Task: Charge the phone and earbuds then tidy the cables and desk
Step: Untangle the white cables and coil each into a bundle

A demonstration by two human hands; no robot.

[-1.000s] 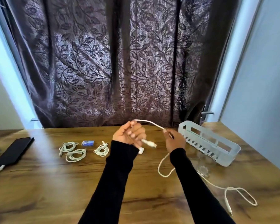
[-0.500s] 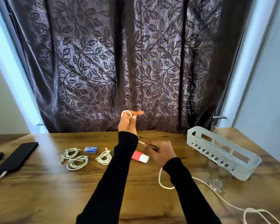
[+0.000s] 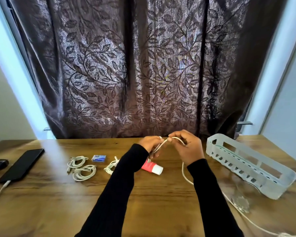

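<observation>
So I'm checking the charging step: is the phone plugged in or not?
Plugged in. The phone lies flat on the desk with a white cable entering its near end.

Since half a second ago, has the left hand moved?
Yes. The left hand has come down from in front of the curtain toward the desk, meeting the right hand on the white cable.

I see open bench [image 3: 143, 211] near me; coiled cables [image 3: 82, 168] crowd the left, the basket [image 3: 249, 168] and glass [image 3: 243, 197] block the right.
</observation>
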